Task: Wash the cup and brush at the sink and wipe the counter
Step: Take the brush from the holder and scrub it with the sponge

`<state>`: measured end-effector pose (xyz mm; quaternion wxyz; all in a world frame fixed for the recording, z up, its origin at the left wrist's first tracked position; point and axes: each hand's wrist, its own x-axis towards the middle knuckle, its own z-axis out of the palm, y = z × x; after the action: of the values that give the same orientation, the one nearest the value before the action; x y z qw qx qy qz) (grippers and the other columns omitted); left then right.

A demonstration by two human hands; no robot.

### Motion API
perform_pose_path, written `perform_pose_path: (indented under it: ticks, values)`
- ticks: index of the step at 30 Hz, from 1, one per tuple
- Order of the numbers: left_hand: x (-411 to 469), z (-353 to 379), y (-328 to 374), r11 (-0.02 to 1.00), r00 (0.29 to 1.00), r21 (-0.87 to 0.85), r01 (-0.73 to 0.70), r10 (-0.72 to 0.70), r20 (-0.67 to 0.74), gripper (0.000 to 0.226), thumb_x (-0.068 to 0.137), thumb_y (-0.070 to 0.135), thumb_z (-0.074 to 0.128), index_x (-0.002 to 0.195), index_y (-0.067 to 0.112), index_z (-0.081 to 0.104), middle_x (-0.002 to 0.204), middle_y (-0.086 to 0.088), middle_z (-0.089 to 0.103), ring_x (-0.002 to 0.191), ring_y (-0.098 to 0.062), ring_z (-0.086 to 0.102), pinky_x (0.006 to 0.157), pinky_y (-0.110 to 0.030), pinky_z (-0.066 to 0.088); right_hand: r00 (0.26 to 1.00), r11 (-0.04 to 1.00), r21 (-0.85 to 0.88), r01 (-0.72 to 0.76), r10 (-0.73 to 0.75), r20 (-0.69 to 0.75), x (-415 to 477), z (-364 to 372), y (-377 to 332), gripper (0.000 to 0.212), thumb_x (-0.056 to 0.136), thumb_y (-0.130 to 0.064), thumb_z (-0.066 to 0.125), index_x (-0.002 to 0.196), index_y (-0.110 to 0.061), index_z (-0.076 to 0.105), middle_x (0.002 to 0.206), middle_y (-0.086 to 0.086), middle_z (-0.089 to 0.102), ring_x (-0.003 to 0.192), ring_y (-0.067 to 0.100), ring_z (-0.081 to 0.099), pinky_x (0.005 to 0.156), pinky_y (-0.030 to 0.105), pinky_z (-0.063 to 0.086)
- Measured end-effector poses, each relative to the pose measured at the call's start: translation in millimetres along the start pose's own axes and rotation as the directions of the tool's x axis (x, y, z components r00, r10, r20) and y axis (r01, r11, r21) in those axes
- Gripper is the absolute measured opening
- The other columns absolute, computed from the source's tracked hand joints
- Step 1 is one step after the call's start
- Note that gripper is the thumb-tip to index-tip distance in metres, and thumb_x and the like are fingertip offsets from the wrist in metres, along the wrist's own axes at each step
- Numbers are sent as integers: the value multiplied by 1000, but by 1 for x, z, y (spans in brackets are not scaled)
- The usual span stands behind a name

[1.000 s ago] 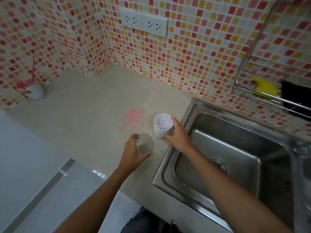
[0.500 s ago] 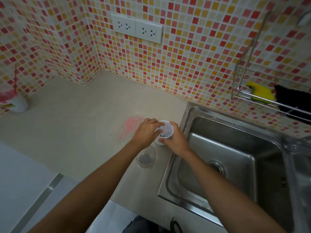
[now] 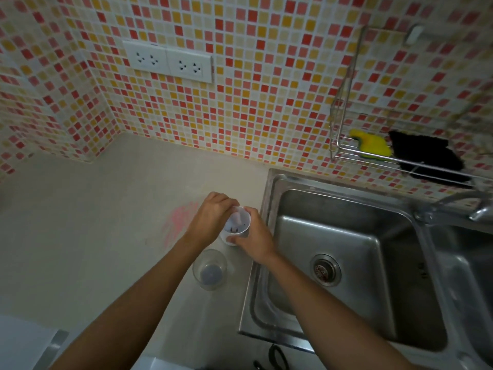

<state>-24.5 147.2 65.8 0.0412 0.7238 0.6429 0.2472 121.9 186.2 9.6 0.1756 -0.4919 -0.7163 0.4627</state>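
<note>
A small white cup [image 3: 238, 228] stands on the beige counter [image 3: 106, 236] just left of the sink; it holds dark specks and something pale pink. My right hand [image 3: 254, 240] grips the cup's near right side. My left hand [image 3: 212, 221] is on its far left rim with fingers curled over the edge; what the fingertips pinch is hidden. A clear glass [image 3: 210, 269] stands free on the counter just in front of the cup. A pink smear [image 3: 178, 218] marks the counter left of my left hand. I cannot make out a brush.
The steel sink [image 3: 346, 236] with its drain [image 3: 325, 268] lies to the right, and a faucet [image 3: 458, 206] is at its far right. A wire rack [image 3: 344, 150] on the tiled wall holds a yellow sponge [image 3: 372, 144] and a black cloth [image 3: 426, 158]. Wall sockets [image 3: 168, 61] sit above the counter.
My left hand let go of the clear glass and moved up to the white cup's rim. The right hand stayed on the cup. The glass stands alone.
</note>
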Motion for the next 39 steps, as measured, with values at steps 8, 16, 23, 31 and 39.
perform_pose_path:
  ticks: [8,16,23,31,39]
  values:
    - [28,-21,8,988,993,-147,52,-67,-100,17,90,17,65,103,7,72,96,-8,73,89,-25,63,80,-28,42,925,958,-212,194,-250,-285,-20,-99,-51,71,88,-18,65,148,-27,27,154,-3,30,138,10,30,113,36,33]
    - [86,-16,71,899,982,-418,128,-173,-71,13,88,23,67,100,16,70,92,6,69,85,-5,61,71,-11,42,692,898,-437,51,-347,-633,6,-284,-89,30,92,-18,55,122,-16,60,126,7,58,117,22,52,98,29,41]
    - [98,1,116,818,969,-545,184,-245,-40,5,88,21,68,92,19,67,83,12,67,79,1,61,64,0,43,913,913,-368,-176,12,-407,47,-308,-70,25,86,-23,65,110,-15,64,127,9,58,107,23,56,82,28,43]
    - [93,20,142,738,935,-608,292,-353,21,9,86,19,71,94,18,68,89,6,70,82,-6,66,68,-12,50,670,941,-239,240,-339,-661,-4,-300,-78,32,91,-11,58,123,-15,64,112,4,66,97,17,60,79,16,45]
    - [93,35,193,665,947,-711,231,-321,7,12,83,19,74,82,29,68,79,15,71,75,3,67,64,-10,51,710,917,-314,247,-391,-586,-93,-250,6,40,90,-6,61,128,-19,60,119,5,51,108,18,50,85,33,54]
